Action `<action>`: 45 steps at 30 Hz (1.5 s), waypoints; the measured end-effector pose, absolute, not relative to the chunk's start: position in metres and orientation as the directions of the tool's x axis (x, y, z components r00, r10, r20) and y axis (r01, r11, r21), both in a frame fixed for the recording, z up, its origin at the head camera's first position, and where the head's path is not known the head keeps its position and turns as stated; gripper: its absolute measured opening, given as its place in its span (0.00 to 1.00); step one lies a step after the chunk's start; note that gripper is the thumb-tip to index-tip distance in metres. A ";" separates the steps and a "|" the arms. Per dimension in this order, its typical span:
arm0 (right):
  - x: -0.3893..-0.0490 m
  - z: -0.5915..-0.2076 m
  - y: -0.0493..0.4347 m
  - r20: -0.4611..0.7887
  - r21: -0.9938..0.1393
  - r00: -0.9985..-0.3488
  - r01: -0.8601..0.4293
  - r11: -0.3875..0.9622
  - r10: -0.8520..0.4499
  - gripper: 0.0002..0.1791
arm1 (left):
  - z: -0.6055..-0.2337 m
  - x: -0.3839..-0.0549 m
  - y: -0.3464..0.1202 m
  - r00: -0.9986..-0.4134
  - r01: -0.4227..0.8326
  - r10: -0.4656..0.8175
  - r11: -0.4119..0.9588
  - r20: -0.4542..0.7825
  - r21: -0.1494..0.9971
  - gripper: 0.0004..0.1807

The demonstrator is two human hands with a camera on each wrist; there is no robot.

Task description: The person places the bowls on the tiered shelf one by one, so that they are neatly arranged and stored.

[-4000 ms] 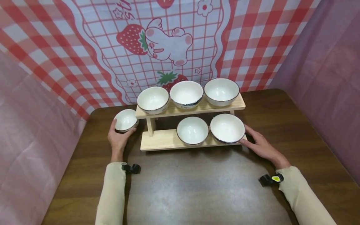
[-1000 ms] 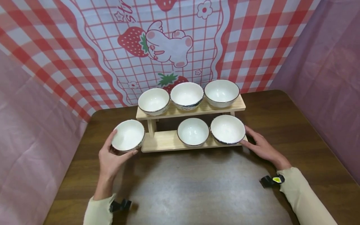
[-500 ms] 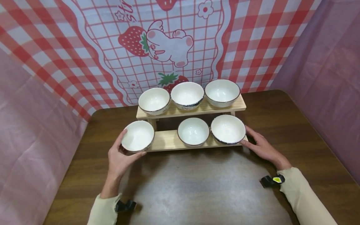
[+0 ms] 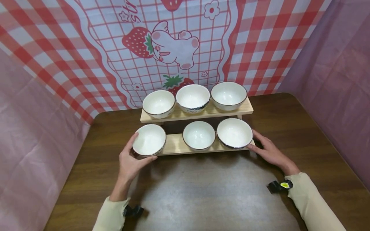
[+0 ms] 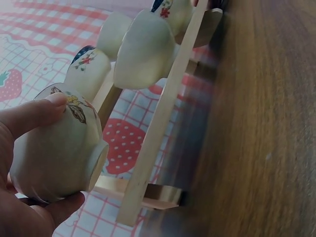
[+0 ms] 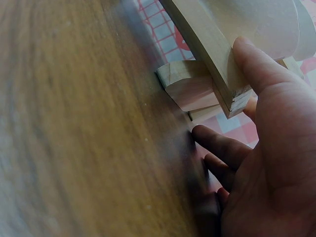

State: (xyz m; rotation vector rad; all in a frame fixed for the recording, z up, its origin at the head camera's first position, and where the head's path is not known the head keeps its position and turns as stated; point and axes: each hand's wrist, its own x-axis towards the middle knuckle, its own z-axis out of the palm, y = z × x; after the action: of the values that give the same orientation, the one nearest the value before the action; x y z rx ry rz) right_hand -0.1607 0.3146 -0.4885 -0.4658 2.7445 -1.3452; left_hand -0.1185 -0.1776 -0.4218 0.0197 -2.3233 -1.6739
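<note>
My left hand [image 4: 130, 162] grips a white bowl [image 4: 150, 140] by its side, thumb in front. The left wrist view shows flowers painted on this bowl [image 5: 59, 148], its foot apart from the lower board. It hangs over the left end of the two-tier wooden rack [image 4: 173, 144]. On the lower tier stand a middle bowl [image 4: 198, 135] and a right bowl [image 4: 234, 133] with a blue patterned rim. At the rack's right end my right hand [image 4: 268, 150] holds the board's end [image 6: 227, 84], thumb in front beside the right bowl, the other fingers loosely bent below.
The upper tier carries a left bowl [image 4: 159, 102], a centre bowl [image 4: 192, 97] and a right bowl [image 4: 229, 94]. The rack stands on a brown wooden table [image 4: 196, 192]. Behind hangs a red checked strawberry cloth [image 4: 185, 38], with pink curtains [image 4: 26, 144] at the sides.
My left hand has lifted the bowl from the table left of the rack and carried it nearer and rightward, over the lower board's left end. The right hand stays in place.
</note>
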 end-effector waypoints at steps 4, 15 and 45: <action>-0.161 -0.488 0.314 0.084 -0.782 -0.953 -0.245 0.573 -0.292 0.39 | -0.424 -0.120 -0.173 -0.965 0.141 -0.164 0.325 0.202 0.935 0.54; -0.160 -0.487 0.314 0.064 -0.779 -0.956 -0.228 0.585 -0.287 0.39 | -0.434 -0.129 -0.158 -0.972 0.142 -0.138 0.300 0.190 0.943 0.55; -0.162 -0.488 0.314 0.050 -0.788 -0.960 -0.208 0.579 -0.277 0.39 | -0.450 -0.140 -0.136 -0.956 0.186 -0.149 0.360 0.253 0.914 0.55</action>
State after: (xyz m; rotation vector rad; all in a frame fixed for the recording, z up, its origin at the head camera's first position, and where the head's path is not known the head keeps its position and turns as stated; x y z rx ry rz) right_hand -0.1617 0.3142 -0.4883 -0.4186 2.7213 -1.3426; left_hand -0.1401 -0.1357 -0.4497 -0.0330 -2.3330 -1.6265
